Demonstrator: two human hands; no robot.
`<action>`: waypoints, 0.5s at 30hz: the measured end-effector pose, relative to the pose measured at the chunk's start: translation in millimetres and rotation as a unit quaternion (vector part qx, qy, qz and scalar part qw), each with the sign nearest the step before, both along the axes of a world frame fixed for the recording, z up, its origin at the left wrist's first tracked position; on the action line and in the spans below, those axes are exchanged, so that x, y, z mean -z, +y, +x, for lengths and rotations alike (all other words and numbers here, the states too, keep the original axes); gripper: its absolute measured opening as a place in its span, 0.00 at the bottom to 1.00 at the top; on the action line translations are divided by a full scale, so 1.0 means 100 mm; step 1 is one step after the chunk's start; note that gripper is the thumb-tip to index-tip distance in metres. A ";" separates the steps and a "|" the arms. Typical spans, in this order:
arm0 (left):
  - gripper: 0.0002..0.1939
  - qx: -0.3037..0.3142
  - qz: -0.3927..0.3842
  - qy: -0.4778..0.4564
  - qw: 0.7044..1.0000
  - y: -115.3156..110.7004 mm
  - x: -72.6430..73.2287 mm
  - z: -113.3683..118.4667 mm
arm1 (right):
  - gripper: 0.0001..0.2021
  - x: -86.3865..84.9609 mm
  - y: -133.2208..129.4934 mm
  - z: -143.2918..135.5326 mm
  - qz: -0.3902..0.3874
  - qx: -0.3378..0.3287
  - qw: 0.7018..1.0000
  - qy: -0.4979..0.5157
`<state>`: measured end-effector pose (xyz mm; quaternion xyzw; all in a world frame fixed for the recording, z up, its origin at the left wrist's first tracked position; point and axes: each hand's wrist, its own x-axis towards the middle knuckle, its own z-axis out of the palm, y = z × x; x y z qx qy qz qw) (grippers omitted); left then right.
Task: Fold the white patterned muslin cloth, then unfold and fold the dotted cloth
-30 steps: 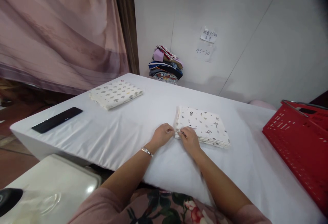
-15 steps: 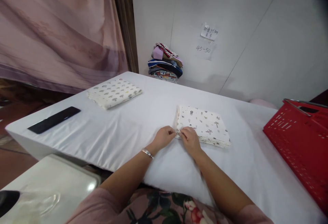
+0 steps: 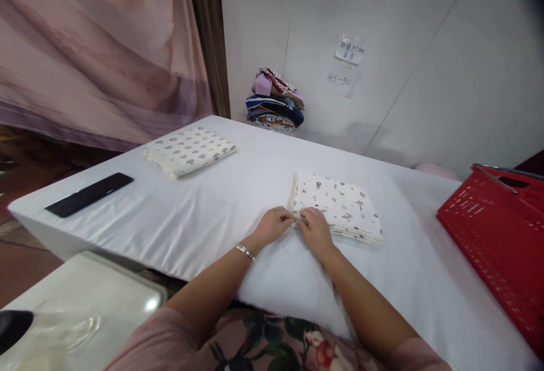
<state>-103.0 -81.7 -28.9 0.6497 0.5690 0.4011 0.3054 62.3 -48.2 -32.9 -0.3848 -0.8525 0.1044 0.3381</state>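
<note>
The folded cloth (image 3: 342, 204), white with small scattered prints, lay flat on the white-covered table (image 3: 255, 175), in front of me and slightly to the right, its layered edge facing me. My left hand (image 3: 272, 227) was at its near left corner, thumb and forefinger pinched together on the edge of the fabric; my right hand (image 3: 317, 233) pinched the same corner from the other side, its fingers curled and close together. The two sets of fingertips nearly met; how much fabric lay between them I could not tell. A silver bracelet (image 3: 245, 251) circled my left wrist. Farther left on the table lay a second cloth (image 3: 191, 151), folded, with grey shapes, and nearer the left end, a flat black object (image 3: 90, 194). To the right stood a red basket (image 3: 501, 241). Beyond the far edge rose a stack of fabrics (image 3: 276, 102), beside a wall (image 3: 395, 37) bearing two handwritten papers (image 3: 349, 52), the lower marked "45-50".
</note>
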 end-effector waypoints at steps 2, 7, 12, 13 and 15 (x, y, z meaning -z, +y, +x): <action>0.08 -0.009 0.003 0.007 1.000 0.00 -0.01 -0.02 | 0.04 0.00 0.00 0.01 0.005 0.001 1.000 0.009; 0.08 -0.039 -0.015 0.081 0.996 -0.04 -0.09 -0.04 | 0.07 -0.02 -0.01 0.07 0.044 -0.012 0.999 0.009; 0.07 -0.021 -0.017 0.155 0.988 -0.06 -0.13 -0.02 | 0.08 -0.03 0.00 0.08 0.064 -0.040 0.991 -0.108; 0.07 -0.020 -0.015 0.158 0.987 -0.06 -0.12 -0.02 | 0.08 -0.03 0.00 0.09 0.065 -0.042 0.991 -0.113; 0.06 -0.022 -0.008 0.158 0.987 -0.05 -0.09 -0.02 | 0.08 -0.04 0.00 0.09 0.070 -0.043 0.990 -0.111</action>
